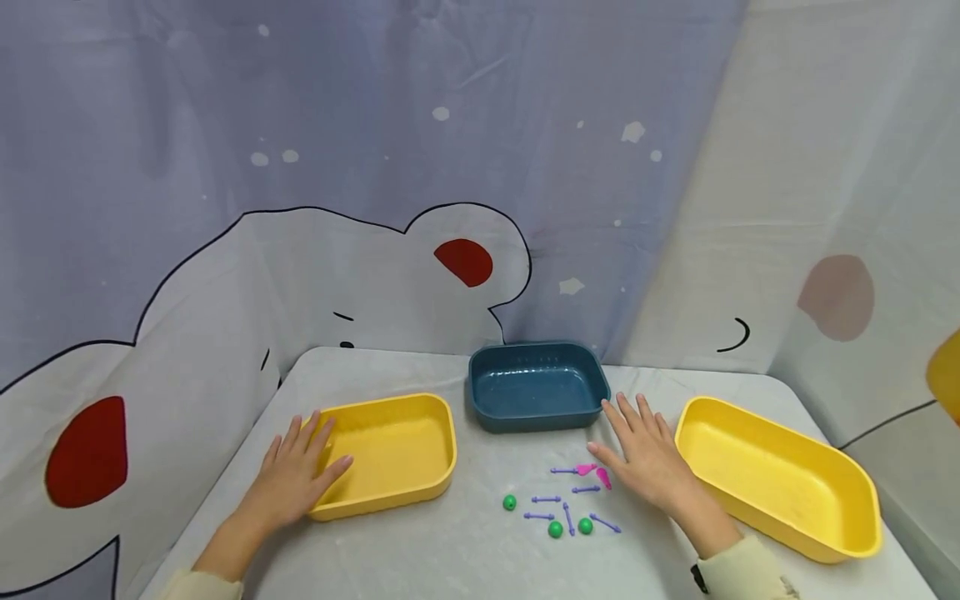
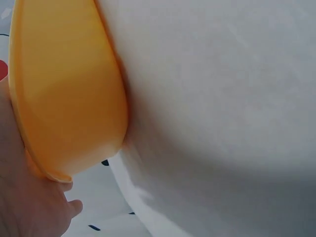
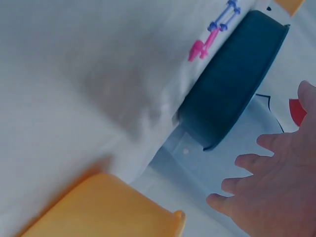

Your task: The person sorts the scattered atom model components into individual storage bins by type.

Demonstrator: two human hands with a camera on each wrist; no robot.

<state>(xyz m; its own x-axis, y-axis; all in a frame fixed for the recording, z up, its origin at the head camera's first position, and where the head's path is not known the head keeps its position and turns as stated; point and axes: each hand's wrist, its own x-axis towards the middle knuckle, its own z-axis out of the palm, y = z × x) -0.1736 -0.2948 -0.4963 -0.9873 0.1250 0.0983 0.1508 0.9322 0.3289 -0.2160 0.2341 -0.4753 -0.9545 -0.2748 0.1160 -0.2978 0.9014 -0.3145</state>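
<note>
My left hand (image 1: 291,479) lies at the left rim of a yellow tray (image 1: 390,498), fingers spread and straight, thumb reaching over the inside. In the left wrist view that hand (image 2: 34,207) overlaps the tray's rim (image 2: 64,177). My right hand (image 1: 648,458), fingers spread and holding nothing, hovers between a dark blue tray (image 1: 540,421) and a second yellow tray (image 1: 780,492). Just left of it lie several purple rods (image 1: 546,499) with knobbed ends, two pink pieces (image 1: 603,477) and three green balls (image 1: 555,529).
A white cloth covers the table (image 1: 480,558). Behind it hangs a printed curtain (image 1: 360,108), close to the back of the blue tray. A yellow shape (image 1: 947,375) shows at the right edge of the head view.
</note>
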